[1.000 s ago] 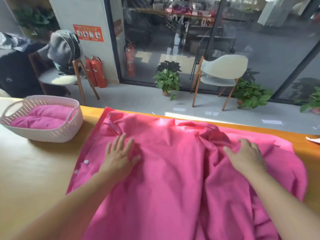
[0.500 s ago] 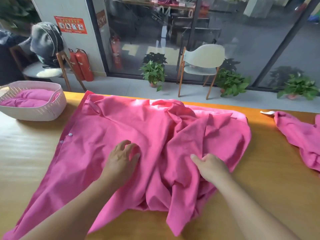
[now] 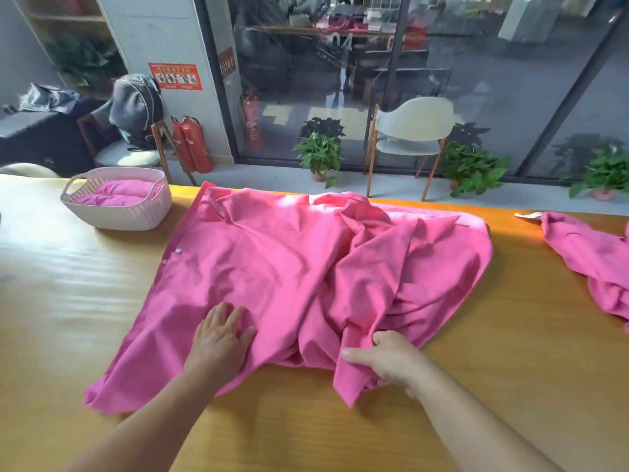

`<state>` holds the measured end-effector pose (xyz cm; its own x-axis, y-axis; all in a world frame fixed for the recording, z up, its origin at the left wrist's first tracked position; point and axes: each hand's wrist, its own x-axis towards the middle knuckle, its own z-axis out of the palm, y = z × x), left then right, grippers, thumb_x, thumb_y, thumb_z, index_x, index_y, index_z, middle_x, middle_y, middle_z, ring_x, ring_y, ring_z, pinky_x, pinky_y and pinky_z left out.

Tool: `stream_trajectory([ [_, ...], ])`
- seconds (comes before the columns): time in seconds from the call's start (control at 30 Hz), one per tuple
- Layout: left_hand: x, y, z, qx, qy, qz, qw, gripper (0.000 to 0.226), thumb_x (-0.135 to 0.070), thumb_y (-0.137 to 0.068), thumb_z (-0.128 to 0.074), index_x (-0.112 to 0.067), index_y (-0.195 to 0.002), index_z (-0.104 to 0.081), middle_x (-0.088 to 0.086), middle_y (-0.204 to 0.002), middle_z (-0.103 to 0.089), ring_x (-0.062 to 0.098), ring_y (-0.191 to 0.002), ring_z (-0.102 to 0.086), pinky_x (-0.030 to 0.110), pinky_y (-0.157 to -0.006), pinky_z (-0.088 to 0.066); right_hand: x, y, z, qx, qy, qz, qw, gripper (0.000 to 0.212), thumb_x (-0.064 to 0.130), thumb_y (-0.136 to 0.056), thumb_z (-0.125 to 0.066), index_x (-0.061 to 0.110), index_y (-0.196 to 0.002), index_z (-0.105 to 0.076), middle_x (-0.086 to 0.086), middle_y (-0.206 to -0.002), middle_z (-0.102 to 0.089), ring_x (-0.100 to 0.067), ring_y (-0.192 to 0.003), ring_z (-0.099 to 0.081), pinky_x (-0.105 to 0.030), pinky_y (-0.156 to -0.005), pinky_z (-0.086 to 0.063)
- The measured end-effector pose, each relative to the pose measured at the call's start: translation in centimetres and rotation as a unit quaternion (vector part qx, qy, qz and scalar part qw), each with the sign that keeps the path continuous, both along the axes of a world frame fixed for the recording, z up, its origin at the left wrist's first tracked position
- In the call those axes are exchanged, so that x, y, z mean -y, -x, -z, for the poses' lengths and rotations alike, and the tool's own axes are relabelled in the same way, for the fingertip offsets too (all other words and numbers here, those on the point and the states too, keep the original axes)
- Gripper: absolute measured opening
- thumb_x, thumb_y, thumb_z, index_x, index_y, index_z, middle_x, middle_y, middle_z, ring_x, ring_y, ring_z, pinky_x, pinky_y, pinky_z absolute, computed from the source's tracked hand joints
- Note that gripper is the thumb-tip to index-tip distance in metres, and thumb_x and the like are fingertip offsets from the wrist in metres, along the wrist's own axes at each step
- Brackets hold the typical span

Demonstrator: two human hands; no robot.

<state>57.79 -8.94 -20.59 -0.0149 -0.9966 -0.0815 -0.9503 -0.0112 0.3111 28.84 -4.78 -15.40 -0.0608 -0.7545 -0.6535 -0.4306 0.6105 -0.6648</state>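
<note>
While the left hand [image 3: 220,338] stays flat, right hand [image 3: 386,361] fingers [image 3: 355,354] pinch the pink garment [image 3: 289,267], dragged nearer

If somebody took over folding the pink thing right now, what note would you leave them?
Left hand: open, pressing flat on the pink garment.
Right hand: grips a bunched fold at its near edge.
Garment lies spread on the table, smooth on the left, rumpled on the right.
Done: pink cloth already in the basket, far left.
Left: probably smooth and fold this one, then the second pink garment at the right.
</note>
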Motion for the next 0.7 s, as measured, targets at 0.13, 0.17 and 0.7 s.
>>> stream_trajectory([
  [0.13,-1.8,0.5,-0.9,-0.028,0.018,0.010,0.999,0.051,-0.046,-0.099,-0.039,-0.018,-0.142,-0.048,0.008,-0.152,-0.037,0.027,-0.140,-0.033,0.038,-0.116,-0.024,-1.5,-2.6,-0.3,-0.214,0.079,-0.024,0.973,0.060,0.053,-0.076,-0.075,0.014,-0.117,-0.056,-0.003,-0.120,-0.057,-0.024,-0.111,-0.058,-0.031,-0.085,-0.047],
  [0.17,-2.3,0.6,-0.9,-0.047,0.022,0.016,0.999,0.052,-0.048,-0.099,-0.039,-0.019,-0.141,-0.048,0.007,-0.151,-0.038,0.026,-0.139,-0.034,0.038,-0.116,-0.025,-2.1,-2.9,-0.5,-0.223,0.086,-0.002,0.971,0.065,0.054,-0.076,-0.075,0.013,-0.122,-0.054,-0.005,-0.124,-0.055,-0.025,-0.115,-0.055,-0.032,-0.086,-0.044],
  [0.7,-7.3,4.8,-1.0,0.031,0.175,0.239,0.955,0.099,0.003,-0.057,-0.065,-0.018,-0.149,-0.034,0.010,-0.152,-0.037,0.030,-0.139,-0.036,0.043,-0.114,-0.029,-8.0,-7.6,2.9,-0.050,0.170,0.229,0.957,0.028,0.034,-0.098,-0.051,0.021,-0.073,-0.050,0.001,-0.078,-0.057,-0.025,-0.069,-0.061,-0.040,-0.067,-0.051],
])
